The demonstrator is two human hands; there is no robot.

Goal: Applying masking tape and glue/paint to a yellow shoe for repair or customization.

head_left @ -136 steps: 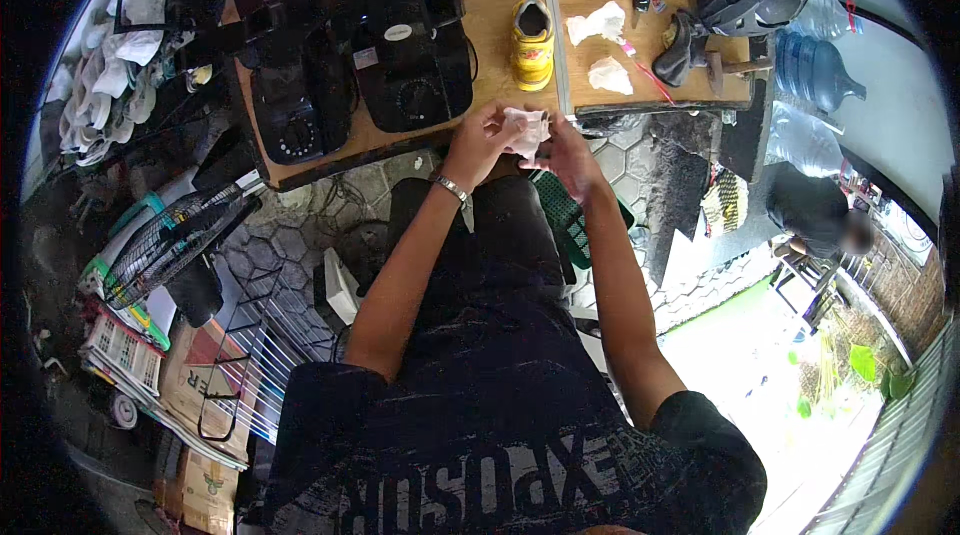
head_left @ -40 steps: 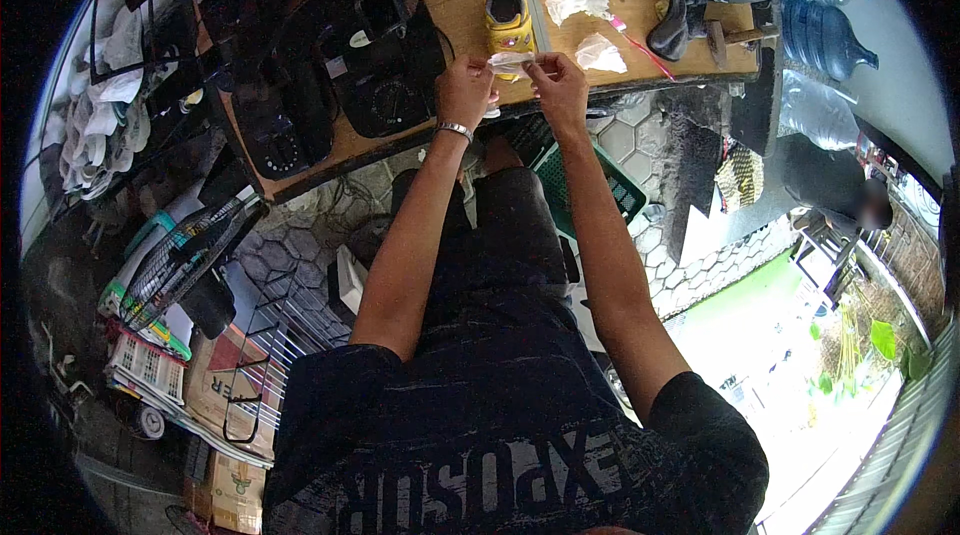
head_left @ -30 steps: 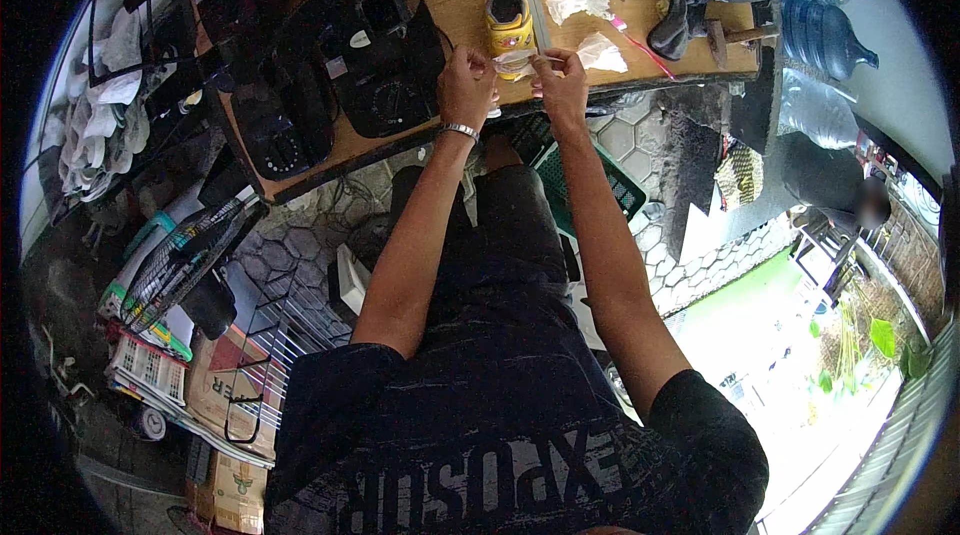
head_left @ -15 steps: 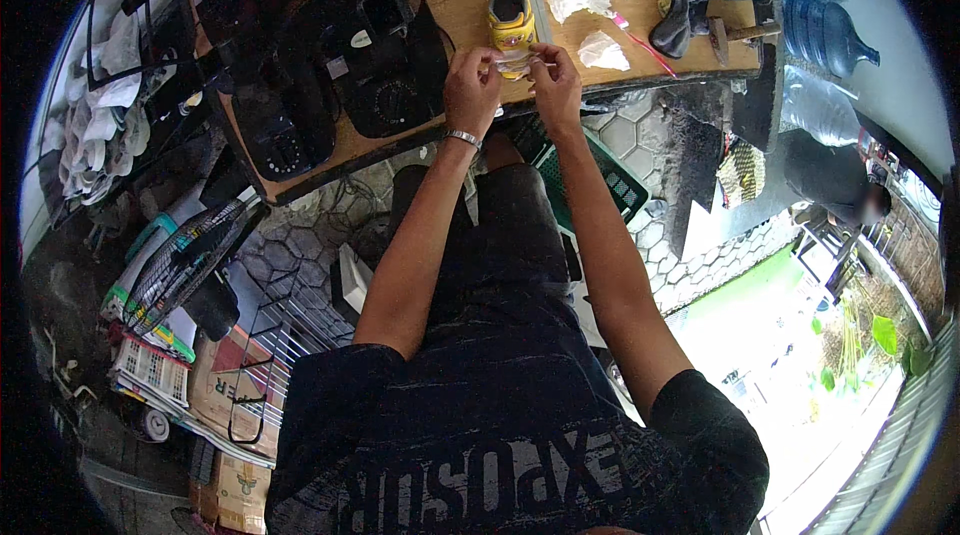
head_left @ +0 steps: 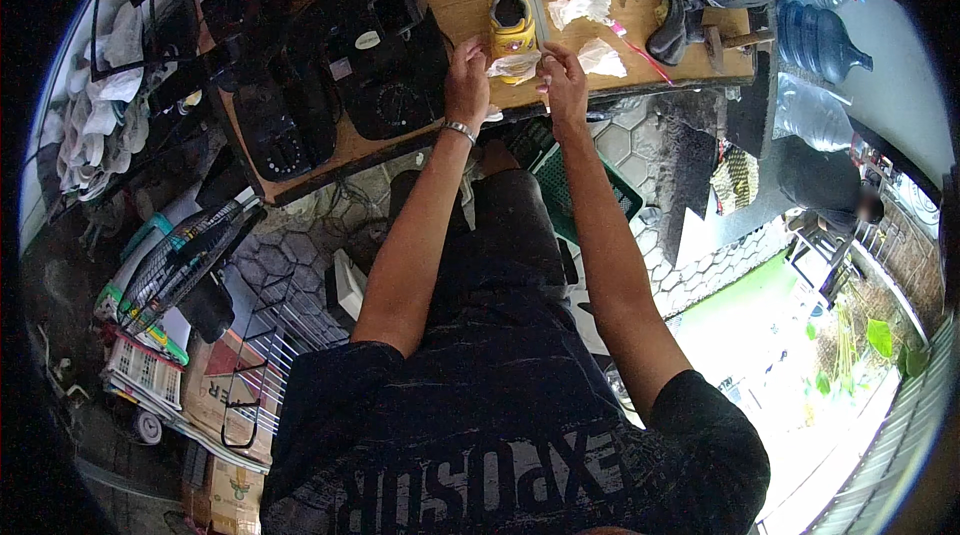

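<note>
A small yellow shoe [head_left: 511, 33] stands on the wooden table, its dark opening facing up. Thin white paper [head_left: 513, 66], crumpled and see-through in look, stretches across the shoe's near end between my hands. At its left edge, the fingers of my left hand [head_left: 467, 85] are closed on it. My right hand [head_left: 564, 85] pinches its right edge, with the fingers bent. The part of the shoe under the paper is hidden.
Crumpled white papers [head_left: 601, 57] and a red-and-pink thin tool [head_left: 640, 50] lie to the right. Beyond them are a dark shoe [head_left: 673, 27] and a hammer [head_left: 735, 41]. Black bags [head_left: 385, 60] cover the left side. A green crate [head_left: 600, 185] sits below the table edge.
My hands have moved slightly apart. The white paper between them now looks wider and more spread out over the near end of the yellow shoe.
</note>
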